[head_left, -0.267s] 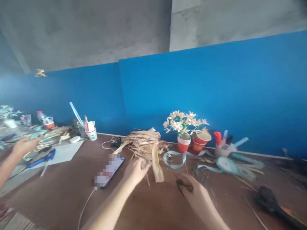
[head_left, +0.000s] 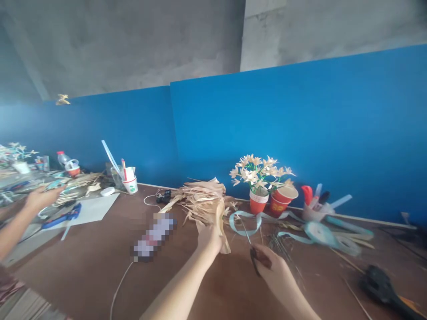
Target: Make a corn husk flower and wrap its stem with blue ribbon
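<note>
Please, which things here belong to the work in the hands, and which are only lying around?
In use:
- left hand on the dried husk pile
- right hand holding scissors

Lying about:
- phone
- paper flowers in red cups
- ribbon roll
- another person's hand at far left

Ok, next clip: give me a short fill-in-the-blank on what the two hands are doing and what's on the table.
1. The left hand grips a strip from the pile of dried ____.
2. The right hand holds a pair of ____ with its fingers through the handles.
3. The pale flowers stand in a ____ paper cup.
4. The wall panel behind the table is ____.

Missing words: husks; scissors; red; blue
</note>
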Demonstrator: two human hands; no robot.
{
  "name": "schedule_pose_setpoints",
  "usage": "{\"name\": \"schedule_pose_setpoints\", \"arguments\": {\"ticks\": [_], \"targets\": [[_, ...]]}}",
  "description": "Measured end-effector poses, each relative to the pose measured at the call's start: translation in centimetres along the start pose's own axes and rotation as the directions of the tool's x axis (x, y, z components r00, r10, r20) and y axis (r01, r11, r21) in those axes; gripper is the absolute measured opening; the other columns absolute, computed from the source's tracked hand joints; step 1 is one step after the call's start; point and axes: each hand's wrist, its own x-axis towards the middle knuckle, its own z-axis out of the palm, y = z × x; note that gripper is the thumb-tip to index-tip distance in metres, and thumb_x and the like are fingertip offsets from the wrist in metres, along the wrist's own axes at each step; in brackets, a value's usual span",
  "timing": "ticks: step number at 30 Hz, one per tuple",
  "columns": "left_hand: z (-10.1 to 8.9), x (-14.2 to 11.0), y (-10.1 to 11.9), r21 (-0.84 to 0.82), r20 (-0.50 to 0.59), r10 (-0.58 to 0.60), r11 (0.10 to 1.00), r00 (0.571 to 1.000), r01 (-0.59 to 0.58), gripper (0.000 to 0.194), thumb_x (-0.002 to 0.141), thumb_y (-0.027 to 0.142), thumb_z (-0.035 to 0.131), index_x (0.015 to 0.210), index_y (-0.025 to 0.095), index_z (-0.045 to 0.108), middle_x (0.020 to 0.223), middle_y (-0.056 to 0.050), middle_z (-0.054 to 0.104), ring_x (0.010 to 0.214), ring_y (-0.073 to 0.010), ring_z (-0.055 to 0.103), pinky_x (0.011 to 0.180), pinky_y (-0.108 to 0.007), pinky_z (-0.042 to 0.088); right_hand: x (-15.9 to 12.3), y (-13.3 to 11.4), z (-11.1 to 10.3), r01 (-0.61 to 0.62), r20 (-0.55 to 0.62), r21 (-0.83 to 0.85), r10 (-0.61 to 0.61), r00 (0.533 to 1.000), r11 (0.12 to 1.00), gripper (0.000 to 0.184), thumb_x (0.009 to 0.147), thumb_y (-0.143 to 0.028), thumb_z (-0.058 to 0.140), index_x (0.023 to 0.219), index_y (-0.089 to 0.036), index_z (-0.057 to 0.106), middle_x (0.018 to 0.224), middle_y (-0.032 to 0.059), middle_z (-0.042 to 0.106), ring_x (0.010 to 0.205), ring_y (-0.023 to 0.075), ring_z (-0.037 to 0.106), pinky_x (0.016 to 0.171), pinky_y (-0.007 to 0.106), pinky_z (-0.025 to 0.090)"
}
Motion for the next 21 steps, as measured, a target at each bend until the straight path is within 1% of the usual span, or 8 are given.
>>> {"name": "schedule_pose_setpoints", "arguments": {"ticks": [3, 5, 7, 9, 11, 14, 17, 21], "targets": [[0.1, 0.0, -0.2, -0.090, -0.049, 0.040, 0.995, 0.998, -0.044, 0.013, 0.073, 0.022, 0.056, 0.080, 0.018, 0.065, 0.082, -0.010, 0.070, 0.080, -0.0247, 0.065, 0.065, -0.029, 0.043, 0.0, 0.1, 0.4, 0.011, 0.072, 0.163, -0.023, 0.997, 0.987, 0.034, 0.067, -0.032, 0.057, 0.098, -0.018, 0.060, 0.081, 0.0054, 0.068, 0.074, 0.0212, 0.064, 0.065, 0.029, 0.049], [0.2, -0.2, -0.4, -0.212, -0.087, 0.065, 0.974, 0.994, -0.083, 0.012, 0.075, 0.022, 0.053, 0.079, 0.018, 0.064, 0.077, -0.007, 0.069, 0.078, -0.0219, 0.063, 0.065, -0.027, 0.042, 0.0, 0.4, 0.7, 0.006, 0.087, 0.246, -0.028, 0.996, 0.969, 0.033, 0.068, -0.030, 0.059, 0.098, -0.019, 0.056, 0.075, 0.0023, 0.065, 0.067, 0.0179, 0.061, 0.059, 0.026, 0.046], [0.4, -0.5, -0.3, -0.411, -0.084, 0.097, 0.903, 0.992, -0.123, 0.014, 0.076, 0.023, 0.052, 0.081, 0.017, 0.064, 0.076, -0.005, 0.068, 0.076, -0.0195, 0.062, 0.065, -0.025, 0.043, 0.0, 0.7, 1.1, 0.001, 0.081, 0.306, -0.027, 0.996, 0.952, 0.032, 0.068, -0.028, 0.063, 0.097, -0.021, 0.052, 0.066, -0.0022, 0.060, 0.059, 0.0147, 0.055, 0.052, 0.024, 0.041], [0.7, -1.1, 0.0, -0.667, -0.018, 0.132, 0.737, 0.991, -0.110, 0.019, 0.075, 0.025, 0.055, 0.089, 0.016, 0.064, 0.080, -0.004, 0.068, 0.077, -0.0182, 0.062, 0.066, -0.024, 0.044, -0.1, 0.7, 1.5, -0.012, 0.076, 0.366, -0.017, 0.997, 0.930, 0.035, 0.066, -0.028, 0.069, 0.094, -0.022, 0.049, 0.063, -0.0049, 0.055, 0.056, 0.0124, 0.051, 0.050, 0.022, 0.037], [1.2, -1.8, 0.6, -0.861, 0.080, 0.171, 0.508, 0.982, -0.018, 0.027, 0.072, 0.027, 0.062, 0.096, 0.014, 0.064, 0.084, -0.005, 0.069, 0.080, -0.0189, 0.063, 0.069, -0.025, 0.046, -0.4, 0.3, 1.7, -0.049, 0.083, 0.425, 0.015, 0.996, 0.904, 0.042, 0.062, -0.030, 0.075, 0.093, -0.023, 0.047, 0.064, -0.0051, 0.055, 0.056, 0.0119, 0.051, 0.050, 0.021, 0.037], [1.9, -2.8, 1.4, -0.941, 0.154, 0.268, 0.332, 0.951, 0.058, 0.037, 0.066, 0.028, 0.070, 0.098, 0.012, 0.063, 0.082, -0.006, 0.068, 0.078, -0.0196, 0.063, 0.071, -0.028, 0.047, -0.7, -0.5, 1.8, -0.132, 0.100, 0.512, 0.094, 0.991, 0.849, 0.049, 0.058, -0.034, 0.079, 0.093, -0.024, 0.045, 0.065, -0.0046, 0.057, 0.055, 0.0131, 0.053, 0.049, 0.022, 0.037], [2.3, -3.3, 1.7, -0.949, 0.204, 0.270, 0.290, 0.941, 0.122, 0.042, 0.063, 0.029, 0.074, 0.099, 0.013, 0.061, 0.083, -0.006, 0.067, 0.076, -0.0194, 0.063, 0.068, -0.029, 0.047, -0.9, -1.3, 1.5, -0.188, 0.102, 0.569, 0.159, 0.982, 0.800, 0.055, 0.054, -0.032, 0.082, 0.092, -0.025, 0.044, 0.059, -0.0067, 0.056, 0.050, 0.0128, 0.052, 0.045, 0.021, 0.036], [2.0, -3.4, 1.7, -0.904, 0.362, 0.227, 0.322, 0.904, 0.282, 0.039, 0.057, 0.029, 0.079, 0.089, 0.013, 0.063, 0.072, -0.003, 0.064, 0.062, -0.0154, 0.059, 0.056, -0.025, 0.042, -1.2, -2.3, 1.0, -0.181, 0.090, 0.609, 0.159, 0.983, 0.772, 0.055, 0.051, -0.026, 0.084, 0.089, -0.024, 0.045, 0.063, -0.0059, 0.060, 0.051, 0.0119, 0.054, 0.048, 0.021, 0.039]]}}
